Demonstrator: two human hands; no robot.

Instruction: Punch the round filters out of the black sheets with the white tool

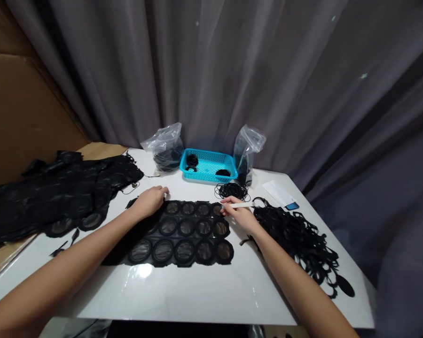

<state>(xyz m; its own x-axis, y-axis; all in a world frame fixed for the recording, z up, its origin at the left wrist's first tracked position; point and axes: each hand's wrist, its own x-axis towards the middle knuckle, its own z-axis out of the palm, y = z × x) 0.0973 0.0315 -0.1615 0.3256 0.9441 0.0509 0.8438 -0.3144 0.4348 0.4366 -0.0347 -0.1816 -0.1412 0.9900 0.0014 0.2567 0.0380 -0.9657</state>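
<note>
A black rubber sheet [158, 237] with rows of moulded rings lies flat on the white table. My left hand [150, 202] is at its upper edge, left of the top row, with fingers curled together; what they pinch, if anything, is hidden. Like a pen, a slim white-handled tool [238, 205] sits in my right hand [238, 213], its handle pointing right. The tool's tip is close to the last ring of the top row; whether it touches the rubber is too small to tell.
Black rubber sheets [56, 192] are piled at left near a cardboard box [21, 103]. Ring scraps [299, 239] heap at right. Behind stand a blue basket [208, 177], two plastic bags [167, 152] and thin black rings [232, 190]. A white paper [277, 191] lies at back right.
</note>
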